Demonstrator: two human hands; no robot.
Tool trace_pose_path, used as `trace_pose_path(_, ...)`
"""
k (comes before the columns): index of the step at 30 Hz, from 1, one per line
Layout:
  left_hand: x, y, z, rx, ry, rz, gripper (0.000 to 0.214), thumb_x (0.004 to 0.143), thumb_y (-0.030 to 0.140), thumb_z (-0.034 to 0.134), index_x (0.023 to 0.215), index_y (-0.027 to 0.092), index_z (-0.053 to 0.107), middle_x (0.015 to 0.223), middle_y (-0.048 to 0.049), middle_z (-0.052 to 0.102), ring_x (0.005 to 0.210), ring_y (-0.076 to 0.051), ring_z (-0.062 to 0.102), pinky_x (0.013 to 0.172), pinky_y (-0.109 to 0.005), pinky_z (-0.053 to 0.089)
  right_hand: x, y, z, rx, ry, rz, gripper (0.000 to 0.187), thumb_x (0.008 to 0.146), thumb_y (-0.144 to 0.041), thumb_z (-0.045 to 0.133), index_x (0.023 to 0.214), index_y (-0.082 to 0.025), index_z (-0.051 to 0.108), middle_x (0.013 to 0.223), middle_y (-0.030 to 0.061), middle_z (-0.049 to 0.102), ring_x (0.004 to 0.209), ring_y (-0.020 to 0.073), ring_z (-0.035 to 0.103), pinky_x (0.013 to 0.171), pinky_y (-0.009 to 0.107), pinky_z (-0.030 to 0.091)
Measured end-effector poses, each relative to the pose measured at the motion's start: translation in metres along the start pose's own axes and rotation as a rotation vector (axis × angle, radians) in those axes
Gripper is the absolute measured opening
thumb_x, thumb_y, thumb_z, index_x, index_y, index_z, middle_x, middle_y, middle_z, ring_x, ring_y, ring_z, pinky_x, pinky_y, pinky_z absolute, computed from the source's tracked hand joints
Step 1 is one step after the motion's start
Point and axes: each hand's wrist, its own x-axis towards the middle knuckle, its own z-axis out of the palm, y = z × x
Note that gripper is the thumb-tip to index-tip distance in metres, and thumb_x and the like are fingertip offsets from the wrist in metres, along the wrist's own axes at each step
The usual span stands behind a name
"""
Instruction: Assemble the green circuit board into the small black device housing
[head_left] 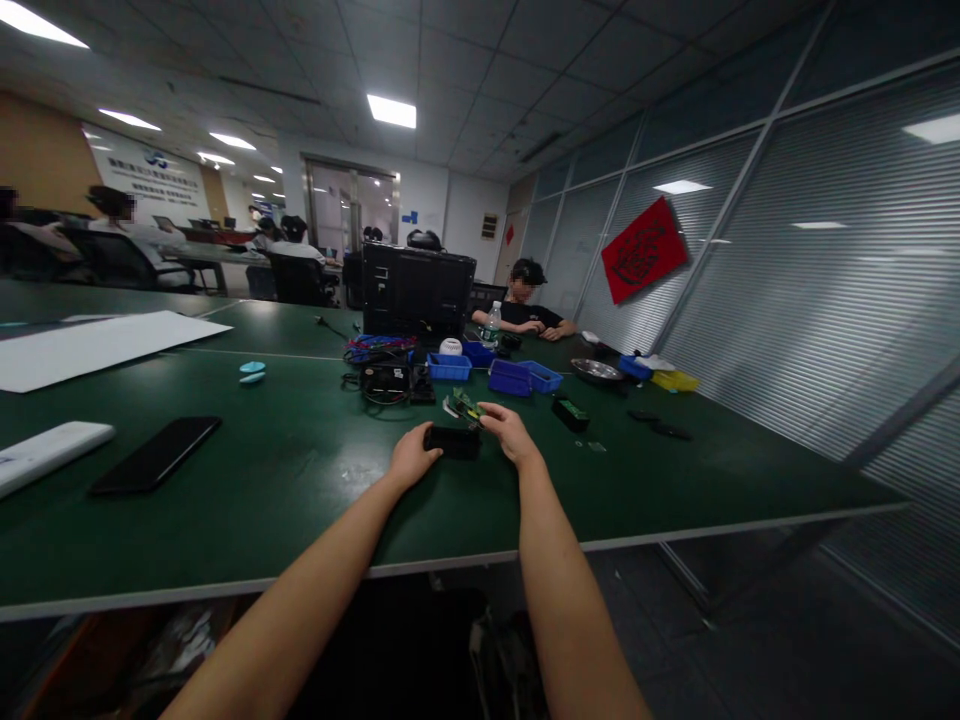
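Both my arms reach out over a dark green table (300, 500). Between my hands lies a small black box-shaped device (452, 442). My left hand (411, 458) grips its left end with curled fingers. My right hand (508, 432) pinches its right end from above. A green circuit board (466, 405) lies just behind the device. Another small black module with a green top (570, 412) sits to the right of my right hand.
Blue bins (448, 367) (525, 377), a cable tangle (386, 383), a black case (418, 292) and a metal bowl (596, 371) stand behind. A phone (156, 454) and a white bar (45, 452) lie at left. One person (529, 305) sits across; others sit far left.
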Motion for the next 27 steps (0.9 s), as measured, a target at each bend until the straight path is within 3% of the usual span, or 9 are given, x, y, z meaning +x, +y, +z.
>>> trace_pose_path(8, 0.0003, -0.0011, -0.0002, -0.016, 0.004, 0.022, 0.056, 0.066, 0.023, 0.063, 0.12, 0.018, 0.047, 0.115, -0.0065, 0.058, 0.103, -0.019, 0.053, 0.088, -0.029, 0.04, -0.0026, -0.0004, 0.0026, -0.202, -0.202, -0.017, 0.042, 0.06, -0.028, 0.068, 0.1, -0.018, 0.063, 0.089, 0.0023, 0.061, 0.081, 0.0156, 0.054, 0.078, 0.03, 0.039)
trace_pose_path(13, 0.0009, -0.0026, 0.0013, -0.02, 0.004, 0.008, 0.058, 0.067, 0.025, 0.062, 0.122, 0.017, 0.045, 0.117, -0.0074, 0.057, 0.103, -0.02, 0.053, 0.089, -0.029, 0.039, -0.0047, -0.0036, 0.0053, -0.329, -0.167, -0.015, 0.041, 0.06, -0.028, 0.066, 0.1, -0.017, 0.063, 0.081, 0.0009, 0.058, 0.074, 0.0137, 0.051, 0.073, 0.028, 0.039)
trace_pose_path(19, -0.0004, 0.0009, -0.0013, -0.026, -0.002, -0.023, 0.058, 0.068, 0.024, 0.062, 0.122, 0.019, 0.045, 0.119, -0.0068, 0.055, 0.106, -0.02, 0.052, 0.091, -0.029, 0.039, -0.007, -0.0066, 0.0077, -0.421, -0.195, 0.037, 0.041, 0.06, -0.026, 0.066, 0.101, -0.017, 0.063, 0.088, 0.0021, 0.061, 0.083, 0.0152, 0.053, 0.078, 0.029, 0.04)
trace_pose_path(27, 0.0004, 0.0009, -0.0018, -0.042, 0.006, -0.064, 0.07, 0.067, 0.024, 0.063, 0.13, 0.02, 0.034, 0.112, -0.0052, 0.06, 0.1, -0.018, 0.055, 0.087, -0.027, 0.04, -0.0036, 0.0025, 0.0067, -0.392, -0.136, 0.117, 0.04, 0.067, -0.037, 0.063, 0.101, -0.017, 0.063, 0.095, 0.0056, 0.063, 0.084, 0.0163, 0.056, 0.074, 0.029, 0.043)
